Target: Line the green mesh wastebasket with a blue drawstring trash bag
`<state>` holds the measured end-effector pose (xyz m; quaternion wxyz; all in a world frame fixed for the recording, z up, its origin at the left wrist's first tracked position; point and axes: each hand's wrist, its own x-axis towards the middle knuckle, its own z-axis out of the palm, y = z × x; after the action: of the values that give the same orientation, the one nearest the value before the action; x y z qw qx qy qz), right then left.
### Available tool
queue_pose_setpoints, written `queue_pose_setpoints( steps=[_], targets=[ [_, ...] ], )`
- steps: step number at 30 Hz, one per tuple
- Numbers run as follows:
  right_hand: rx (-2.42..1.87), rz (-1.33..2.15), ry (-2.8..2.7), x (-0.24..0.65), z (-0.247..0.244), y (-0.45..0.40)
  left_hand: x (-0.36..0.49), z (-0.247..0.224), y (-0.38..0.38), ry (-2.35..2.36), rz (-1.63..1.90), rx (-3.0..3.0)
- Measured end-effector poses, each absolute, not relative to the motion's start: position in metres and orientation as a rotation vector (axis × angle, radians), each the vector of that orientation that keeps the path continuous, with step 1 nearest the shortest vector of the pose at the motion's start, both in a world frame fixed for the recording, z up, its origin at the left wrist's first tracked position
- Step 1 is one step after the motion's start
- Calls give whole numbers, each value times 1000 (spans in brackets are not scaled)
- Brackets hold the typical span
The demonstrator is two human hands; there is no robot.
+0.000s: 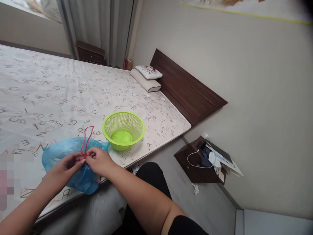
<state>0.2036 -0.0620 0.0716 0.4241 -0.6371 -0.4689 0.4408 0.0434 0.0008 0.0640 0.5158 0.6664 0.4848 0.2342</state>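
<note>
Bedroom walls and a dark headboard point(186, 88) frame the bed point(49, 98), whose letter-printed mattress cover serves as your work surface. Your left hand point(67, 164) and right hand point(100, 160) meet over the blue plastic bag point(61, 151) lying at the mattress's near edge, both sets of fingertips pinched on its red drawstring point(86, 140), which loops upward, apparently so the cord stays taut and easy to work. Just beside the bag stands a green plastic basket point(123, 130), upright, within easy reach.

- Blue plastic bag point(73, 163) — crumpled, lying at the mattress's near edge beside the green basket.
- Red drawstring point(86, 140) — thin loops rising from the bag's gathered mouth.
</note>
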Motion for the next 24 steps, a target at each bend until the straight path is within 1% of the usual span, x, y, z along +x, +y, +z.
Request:
queue_pose_setpoints(
  steps=[3,6,10,13,15,20,22,24],
  targets=[
    [-1597,1170,-1046,201,71,-62,41,61,3,1195,490,1485],
    [-1564,1155,-1144,204,74,-62,39,58,3,1309,437,1397],
    [-1598,946,-1447,212,75,-64,46,54,3,1236,511,1125],
    [-1665,806,-1553,216,76,-66,53,56,4,1293,476,1265],
    [-1684,814,-1572,219,78,-67,55,62,5,1316,410,1293],
    [-1647,823,-1700,227,83,-69,48,74,10,1188,194,1274],
    [-1665,815,-1687,227,83,-68,44,73,13,1193,175,1373],
    [-1725,853,-1551,224,82,-64,40,68,15,1184,193,1426]
  ],
)
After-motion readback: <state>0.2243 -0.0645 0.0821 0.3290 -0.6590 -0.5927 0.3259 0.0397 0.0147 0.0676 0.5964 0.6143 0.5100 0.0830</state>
